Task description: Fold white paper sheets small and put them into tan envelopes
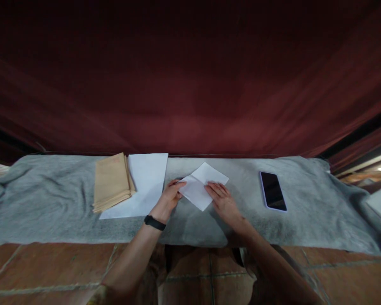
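Observation:
A folded white sheet of paper [200,186] lies on the grey cloth-covered table [51,212]. My left hand [169,197], with a black band on the wrist, pinches the sheet's left corner with curled fingers. My right hand [222,199] lies flat on the sheet's right edge, fingers stretched out and pressing it down.
To the left lie a stack of tan envelopes [111,181] and a stack of white sheets [144,184] partly under them. A dark phone [272,191] lies face up to the right. A dark red curtain [190,76] hangs behind the table. Brown floor tiles [51,271] show below.

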The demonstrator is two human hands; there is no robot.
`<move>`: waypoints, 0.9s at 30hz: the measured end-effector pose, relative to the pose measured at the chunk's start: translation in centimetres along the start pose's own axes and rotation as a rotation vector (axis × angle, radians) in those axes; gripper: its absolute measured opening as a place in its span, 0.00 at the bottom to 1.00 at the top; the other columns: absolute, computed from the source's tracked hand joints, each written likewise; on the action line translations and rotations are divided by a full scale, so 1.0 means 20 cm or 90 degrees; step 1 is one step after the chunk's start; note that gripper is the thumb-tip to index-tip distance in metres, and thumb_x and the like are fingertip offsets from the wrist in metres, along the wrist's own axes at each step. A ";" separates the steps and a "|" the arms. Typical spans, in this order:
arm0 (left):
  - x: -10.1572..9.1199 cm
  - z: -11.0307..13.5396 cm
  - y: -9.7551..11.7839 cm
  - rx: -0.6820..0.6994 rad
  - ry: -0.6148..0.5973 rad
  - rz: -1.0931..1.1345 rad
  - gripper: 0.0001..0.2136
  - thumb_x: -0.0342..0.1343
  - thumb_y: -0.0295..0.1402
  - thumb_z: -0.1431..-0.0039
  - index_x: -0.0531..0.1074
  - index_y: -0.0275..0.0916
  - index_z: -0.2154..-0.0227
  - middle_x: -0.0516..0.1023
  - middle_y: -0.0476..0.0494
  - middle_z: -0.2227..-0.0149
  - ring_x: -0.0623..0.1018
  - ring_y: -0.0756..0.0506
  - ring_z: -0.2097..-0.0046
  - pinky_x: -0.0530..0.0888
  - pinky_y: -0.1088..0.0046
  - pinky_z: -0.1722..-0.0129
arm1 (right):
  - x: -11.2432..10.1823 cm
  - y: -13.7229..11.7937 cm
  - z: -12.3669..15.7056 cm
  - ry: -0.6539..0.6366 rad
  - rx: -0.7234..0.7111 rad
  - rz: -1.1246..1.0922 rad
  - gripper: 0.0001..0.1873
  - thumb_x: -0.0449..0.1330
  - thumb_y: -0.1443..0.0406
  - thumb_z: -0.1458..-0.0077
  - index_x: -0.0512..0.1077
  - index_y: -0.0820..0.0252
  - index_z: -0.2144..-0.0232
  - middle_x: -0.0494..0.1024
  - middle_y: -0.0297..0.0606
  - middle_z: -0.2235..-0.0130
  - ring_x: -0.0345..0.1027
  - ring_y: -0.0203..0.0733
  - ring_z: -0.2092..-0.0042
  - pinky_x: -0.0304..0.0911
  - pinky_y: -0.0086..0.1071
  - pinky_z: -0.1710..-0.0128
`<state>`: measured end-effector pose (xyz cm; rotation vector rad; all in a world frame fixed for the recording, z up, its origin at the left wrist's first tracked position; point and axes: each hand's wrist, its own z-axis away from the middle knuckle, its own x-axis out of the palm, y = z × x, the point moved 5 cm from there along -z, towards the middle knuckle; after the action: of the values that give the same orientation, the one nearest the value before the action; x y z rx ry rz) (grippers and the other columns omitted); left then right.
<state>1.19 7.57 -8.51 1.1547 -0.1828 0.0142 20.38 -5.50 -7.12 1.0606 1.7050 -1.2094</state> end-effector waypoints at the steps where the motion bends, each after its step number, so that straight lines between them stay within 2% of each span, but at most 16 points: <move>1: -0.01 0.01 0.01 -0.010 -0.009 -0.001 0.15 0.69 0.32 0.65 0.68 0.40 0.74 0.76 0.51 0.75 0.77 0.47 0.72 0.71 0.74 0.74 | -0.01 0.02 0.00 0.009 0.007 0.003 0.34 0.47 0.76 0.40 0.65 0.57 0.33 0.66 0.40 0.31 0.56 0.45 0.30 0.50 0.49 0.28; 4: -0.05 0.07 0.04 -0.032 -0.071 -0.048 0.16 0.67 0.32 0.62 0.73 0.41 0.66 0.76 0.52 0.73 0.77 0.48 0.71 0.69 0.75 0.74 | -0.06 0.10 0.00 0.041 0.031 0.004 0.35 0.47 0.78 0.41 0.69 0.52 0.36 0.67 0.38 0.32 0.56 0.47 0.30 0.53 0.50 0.29; 7: -0.04 0.14 0.08 -0.016 -0.184 -0.148 0.25 0.65 0.31 0.59 0.76 0.45 0.52 0.73 0.55 0.74 0.73 0.49 0.73 0.64 0.77 0.75 | -0.06 0.14 0.01 0.032 0.041 -0.006 0.35 0.48 0.79 0.43 0.72 0.52 0.38 0.70 0.39 0.34 0.59 0.47 0.32 0.55 0.49 0.31; 10: -0.02 0.20 0.09 -0.009 -0.291 -0.215 0.21 0.65 0.33 0.57 0.80 0.42 0.55 0.75 0.52 0.73 0.71 0.50 0.73 0.64 0.77 0.74 | -0.05 0.12 0.04 -0.023 0.019 -0.018 0.37 0.50 0.79 0.46 0.69 0.56 0.36 0.68 0.42 0.33 0.61 0.46 0.33 0.56 0.47 0.31; 13: -0.03 0.23 0.08 -0.050 -0.347 -0.232 0.16 0.65 0.35 0.54 0.83 0.39 0.60 0.79 0.46 0.69 0.74 0.49 0.70 0.69 0.75 0.71 | -0.04 0.09 0.08 -0.091 -0.018 -0.025 0.40 0.54 0.77 0.48 0.65 0.57 0.33 0.63 0.43 0.30 0.59 0.48 0.32 0.54 0.47 0.31; 16: -0.06 0.23 0.07 -0.099 -0.405 -0.212 0.18 0.66 0.37 0.53 0.83 0.38 0.58 0.81 0.44 0.67 0.77 0.47 0.68 0.75 0.71 0.65 | -0.04 0.09 0.10 -0.132 -0.035 -0.040 0.37 0.56 0.75 0.45 0.67 0.52 0.35 0.64 0.40 0.30 0.59 0.46 0.32 0.55 0.46 0.31; 18: -0.07 0.22 0.06 -0.097 -0.471 -0.220 0.22 0.69 0.36 0.55 0.82 0.39 0.54 0.81 0.44 0.65 0.78 0.46 0.65 0.76 0.69 0.61 | -0.04 0.10 0.11 -0.143 -0.035 -0.058 0.33 0.56 0.74 0.43 0.69 0.51 0.36 0.65 0.39 0.31 0.60 0.45 0.32 0.55 0.45 0.31; 20: -0.06 0.19 0.05 -0.041 -0.504 -0.264 0.25 0.71 0.37 0.56 0.80 0.39 0.52 0.80 0.45 0.65 0.77 0.46 0.64 0.75 0.69 0.60 | -0.04 0.11 0.11 -0.147 -0.032 -0.080 0.32 0.56 0.74 0.42 0.69 0.51 0.36 0.65 0.40 0.31 0.59 0.45 0.32 0.54 0.45 0.30; 23: -0.03 0.14 0.04 0.132 -0.456 -0.401 0.19 0.69 0.41 0.49 0.81 0.38 0.56 0.78 0.45 0.64 0.76 0.45 0.61 0.74 0.68 0.56 | -0.05 0.12 0.11 -0.143 -0.024 -0.117 0.33 0.57 0.74 0.42 0.70 0.52 0.36 0.65 0.41 0.31 0.59 0.46 0.31 0.54 0.45 0.29; 25: -0.01 0.12 0.05 0.252 -0.435 -0.487 0.13 0.67 0.41 0.44 0.83 0.40 0.61 0.78 0.41 0.56 0.76 0.43 0.53 0.72 0.65 0.48 | -0.06 0.12 0.11 -0.142 -0.023 -0.148 0.32 0.58 0.74 0.42 0.71 0.52 0.37 0.66 0.40 0.32 0.59 0.46 0.31 0.54 0.46 0.29; 27: 0.02 0.13 0.06 0.310 -0.469 -0.537 0.09 0.66 0.40 0.42 0.84 0.43 0.62 0.77 0.40 0.47 0.74 0.41 0.44 0.68 0.62 0.40 | -0.07 0.13 0.12 -0.146 -0.020 -0.180 0.28 0.59 0.72 0.41 0.73 0.50 0.39 0.69 0.39 0.33 0.61 0.46 0.32 0.57 0.46 0.30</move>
<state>1.05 5.54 -6.39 1.6079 -0.3378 -1.1777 23.63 -7.49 -7.30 0.6472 1.7241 -1.4152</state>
